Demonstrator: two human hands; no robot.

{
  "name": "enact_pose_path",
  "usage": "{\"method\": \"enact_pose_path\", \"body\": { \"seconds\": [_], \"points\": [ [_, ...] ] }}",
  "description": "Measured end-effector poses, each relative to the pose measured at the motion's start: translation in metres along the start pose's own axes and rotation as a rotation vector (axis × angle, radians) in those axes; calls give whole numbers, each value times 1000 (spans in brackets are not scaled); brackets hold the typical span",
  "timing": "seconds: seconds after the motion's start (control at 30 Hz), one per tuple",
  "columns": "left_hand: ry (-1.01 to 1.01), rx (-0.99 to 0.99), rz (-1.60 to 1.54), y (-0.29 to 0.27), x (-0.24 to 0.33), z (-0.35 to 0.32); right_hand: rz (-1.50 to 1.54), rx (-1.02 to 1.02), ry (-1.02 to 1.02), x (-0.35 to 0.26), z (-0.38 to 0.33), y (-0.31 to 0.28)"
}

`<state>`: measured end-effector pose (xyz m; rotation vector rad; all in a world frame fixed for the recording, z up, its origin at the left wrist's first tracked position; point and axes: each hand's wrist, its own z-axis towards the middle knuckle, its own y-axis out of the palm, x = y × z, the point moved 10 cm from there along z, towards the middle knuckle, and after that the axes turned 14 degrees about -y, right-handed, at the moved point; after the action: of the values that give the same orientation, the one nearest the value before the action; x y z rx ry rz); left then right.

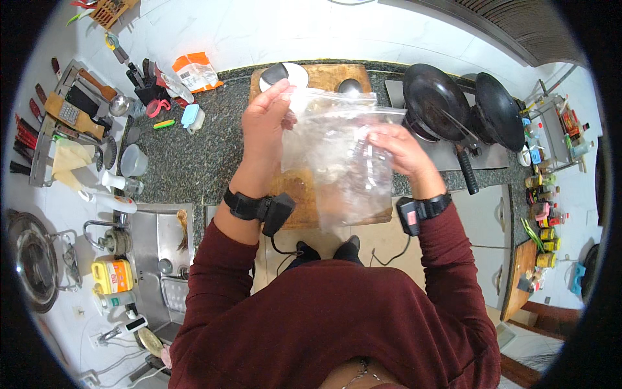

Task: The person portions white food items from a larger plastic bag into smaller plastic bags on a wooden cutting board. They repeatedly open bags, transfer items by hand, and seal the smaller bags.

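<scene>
My left hand [264,123] pinches a clear plastic zip bag [334,99] by its top corner, fingers closed. My right hand [400,149] grips a second clear zip bag [353,185] near its upper right side. The two bags overlap between my hands and look slightly blurred; I cannot make out anything inside them. Both are held up over a wooden cutting board [297,194] on the dark stone counter. Beyond them on the board sit a white plate [297,76] with a dark piece on it and a small dark rounded thing [350,85].
Two black woks [435,97] stand on the stove to the right, one handle [466,170] jutting toward me. On the left are a knife block [150,91], an orange-and-white packet [196,71], a blue-lidded container [193,118] and the steel sink [149,240]. Seasoning jars [547,233] line the right side.
</scene>
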<state>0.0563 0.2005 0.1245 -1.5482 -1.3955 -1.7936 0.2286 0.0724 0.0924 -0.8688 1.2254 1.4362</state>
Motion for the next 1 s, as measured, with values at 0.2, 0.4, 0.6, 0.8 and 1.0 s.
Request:
{"method": "enact_pose_path", "body": {
  "seconds": [0.2,0.4,0.6,0.8,1.0],
  "points": [
    [-46,-150,-315,17,-12,-5,93,160,-100,11,24,10],
    [-362,-250,204,6,-74,-18,-95,333,-148,11,31,4],
    [-374,-134,69,-15,-89,-16,123,108,36,28,20,13],
    [-341,-205,277,-5,-88,-27,52,98,186,53,2,1],
    [-433,-381,263,-11,-96,-33,163,64,193,54,-13,-12]
  ]
}}
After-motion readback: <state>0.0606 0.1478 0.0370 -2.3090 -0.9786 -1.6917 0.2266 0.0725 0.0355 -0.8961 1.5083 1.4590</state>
